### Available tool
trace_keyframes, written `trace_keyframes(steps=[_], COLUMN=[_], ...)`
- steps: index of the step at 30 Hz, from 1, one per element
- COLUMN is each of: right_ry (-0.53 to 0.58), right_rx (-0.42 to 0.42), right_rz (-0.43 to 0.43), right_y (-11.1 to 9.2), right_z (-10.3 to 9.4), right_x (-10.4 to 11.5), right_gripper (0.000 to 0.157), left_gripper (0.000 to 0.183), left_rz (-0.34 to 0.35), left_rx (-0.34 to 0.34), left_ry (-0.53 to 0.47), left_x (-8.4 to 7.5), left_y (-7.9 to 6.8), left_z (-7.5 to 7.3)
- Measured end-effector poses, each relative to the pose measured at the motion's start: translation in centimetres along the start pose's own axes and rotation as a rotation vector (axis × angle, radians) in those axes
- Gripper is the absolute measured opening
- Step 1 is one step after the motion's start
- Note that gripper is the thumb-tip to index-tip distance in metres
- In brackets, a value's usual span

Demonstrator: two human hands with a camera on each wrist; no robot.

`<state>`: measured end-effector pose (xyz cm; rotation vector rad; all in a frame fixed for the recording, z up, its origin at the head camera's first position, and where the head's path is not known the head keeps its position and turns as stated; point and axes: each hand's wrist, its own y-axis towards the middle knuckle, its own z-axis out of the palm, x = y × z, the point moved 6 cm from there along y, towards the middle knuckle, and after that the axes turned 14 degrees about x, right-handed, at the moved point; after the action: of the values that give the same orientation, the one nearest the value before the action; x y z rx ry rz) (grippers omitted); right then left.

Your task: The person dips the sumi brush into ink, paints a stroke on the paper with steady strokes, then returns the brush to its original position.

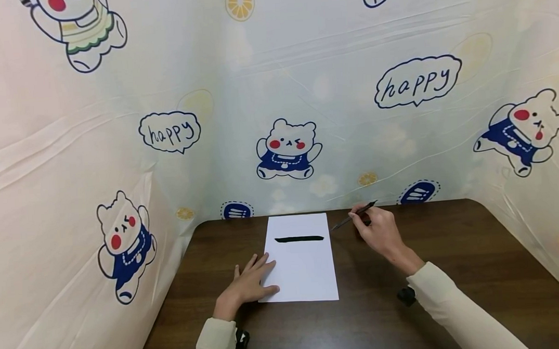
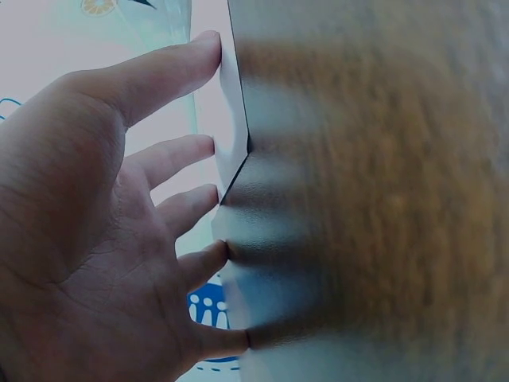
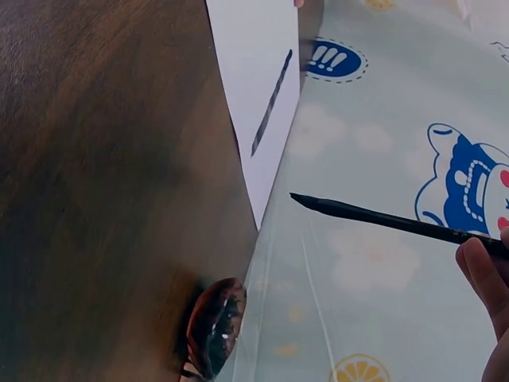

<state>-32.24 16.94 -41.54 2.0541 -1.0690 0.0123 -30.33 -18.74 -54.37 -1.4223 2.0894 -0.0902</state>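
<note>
A white sheet of paper [image 1: 300,272] lies on the dark wooden table, bearing one thick black horizontal stroke [image 1: 299,239] in its upper part. My left hand [image 1: 248,284] rests with spread fingers on the sheet's left edge; in the left wrist view, thumb and fingertips of this hand [image 2: 103,199] touch paper and table. To the right of the sheet, my right hand [image 1: 381,231] pinches a slim black brush [image 1: 356,215] between thumb and fingers. In the right wrist view the pointed dark tip of the brush [image 3: 358,212] is apart from the paper.
A small glossy dark red-brown object [image 3: 216,328], perhaps an ink dish, sits on the table near the right hand, mostly hidden in the head view. Behind and beside the table [image 1: 451,240] hangs a printed cloth [image 1: 343,140] with cartoon bears.
</note>
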Motion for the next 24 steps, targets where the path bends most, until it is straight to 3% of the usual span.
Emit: trace_keyframes(steps=[24], right_ry=[-0.071], right_rx=[-0.076], right_rz=[-0.069], right_y=[-1.0], right_z=[-3.3], right_x=[-1.3], right_gripper=[0.014], left_gripper=[0.078], left_rz=[-0.003], left_rx=[-0.001], left_ry=[0.004], left_x=[-0.4], left_y=[-0.3], left_z=[-0.2])
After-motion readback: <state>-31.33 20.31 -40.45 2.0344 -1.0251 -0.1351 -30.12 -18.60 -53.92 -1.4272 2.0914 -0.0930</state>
